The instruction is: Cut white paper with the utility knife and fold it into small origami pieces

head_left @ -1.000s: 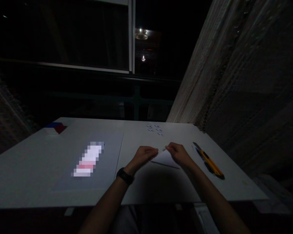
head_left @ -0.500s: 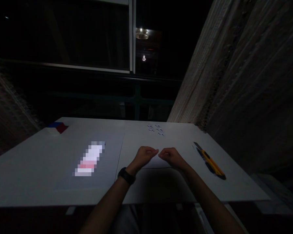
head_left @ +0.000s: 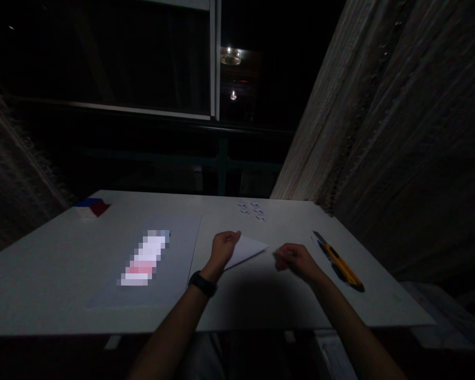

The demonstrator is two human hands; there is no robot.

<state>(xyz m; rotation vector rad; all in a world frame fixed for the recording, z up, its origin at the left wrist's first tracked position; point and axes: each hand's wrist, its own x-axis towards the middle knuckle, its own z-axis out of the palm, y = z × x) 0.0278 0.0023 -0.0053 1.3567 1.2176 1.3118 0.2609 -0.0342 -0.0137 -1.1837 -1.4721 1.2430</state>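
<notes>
Paper (head_left: 247, 250) is gripped in our left hand (head_left: 224, 249) in the head view, its pointed end angled toward our right hand (head_left: 296, 260). Those right fingers are curled just beside the tip, apart from it; we cannot tell whether they pinch anything small. We judge this as a handling or regripping step on the paper, where a right-hand grip calls for a short leftward reach while the left steadies the sheet. Bare desk (head_left: 241, 311) lies between our forearms, running down to the near edge. On our left, a large pale sheet (head_left: 184, 253) bounds the room; on our right, a yellow cutter (head_left: 342, 264) lies beside the forearm. Beyond our hands, small marked pieces (head_left: 258, 211) sit toward the far edge.
</notes>
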